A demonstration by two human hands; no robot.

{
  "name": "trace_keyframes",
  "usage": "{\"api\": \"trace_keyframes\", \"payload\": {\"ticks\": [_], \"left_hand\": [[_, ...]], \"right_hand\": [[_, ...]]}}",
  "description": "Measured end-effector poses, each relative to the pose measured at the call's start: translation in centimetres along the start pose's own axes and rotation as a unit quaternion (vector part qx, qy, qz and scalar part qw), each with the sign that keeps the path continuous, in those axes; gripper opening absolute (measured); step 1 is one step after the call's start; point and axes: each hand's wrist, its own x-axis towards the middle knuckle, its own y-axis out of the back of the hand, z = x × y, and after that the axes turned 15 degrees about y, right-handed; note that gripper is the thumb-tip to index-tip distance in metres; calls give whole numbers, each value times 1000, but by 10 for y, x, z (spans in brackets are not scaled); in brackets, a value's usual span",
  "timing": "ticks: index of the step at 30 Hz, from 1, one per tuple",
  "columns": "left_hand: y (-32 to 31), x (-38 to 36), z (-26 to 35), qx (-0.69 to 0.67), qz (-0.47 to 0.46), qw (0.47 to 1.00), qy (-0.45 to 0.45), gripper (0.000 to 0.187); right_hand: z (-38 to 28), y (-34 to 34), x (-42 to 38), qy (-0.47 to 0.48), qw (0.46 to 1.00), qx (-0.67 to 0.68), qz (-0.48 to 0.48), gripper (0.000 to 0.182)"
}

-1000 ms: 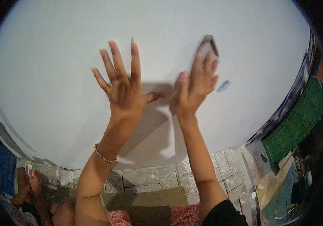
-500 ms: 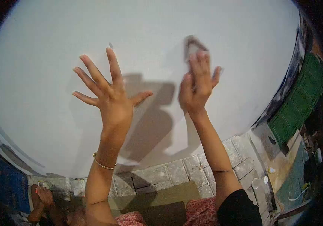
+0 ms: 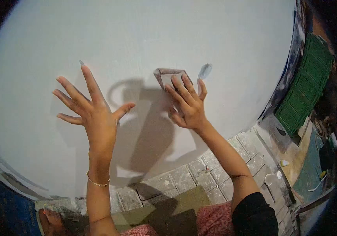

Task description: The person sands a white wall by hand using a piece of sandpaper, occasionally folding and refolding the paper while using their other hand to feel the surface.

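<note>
L hand (image 3: 99,122) is left of centre over the big white surface (image 3: 235,43), back up, fingers and thumb spread wide, hold of nothing; can't tell if palm is touching. Small grey mark (image 3: 81,62) just beyond its index fingertip. Thin bracelet (image 3: 97,183) on that wrist.

R hand (image 3: 192,112) is right of centre, fingers part-spread, laid over the near-right part of a folded brown-grey pad (image 3: 170,72); pad is flat-ish on the white surface, its far & left edges showing. Thumb is bent in, left side; can't tell if it pinches the pad. Grey smudge (image 3: 205,72) just right of pad, beyond the little finger.

Dark shadow (image 3: 152,135) btwn the two hands. Near side: grey paving (image 3: 184,179), olive mat (image 3: 192,196), red patterned cloth (image 3: 215,220), black sleeve (image 3: 255,216) on R arm. Right: green ribbed panel (image 3: 304,84), w/ small white cup (image 3: 271,179) nearer. Near left: another person's bare limb (image 3: 52,222), hand or foot unclear.
</note>
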Motion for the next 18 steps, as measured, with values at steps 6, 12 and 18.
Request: {"api": "trace_keyframes", "payload": {"ticks": [6,12,18], "left_hand": [[-13,-6,5,-17,20,999,-29,135],[-25,-25,27,-91,9,991,-98,127],[-33,-32,35,-78,40,988,-127,128]], "right_hand": [[23,14,-3,-160,964,-15,210,47],[29,6,-4,-10,993,-86,75,47],[-9,7,32,100,992,24,-74,48]]}}
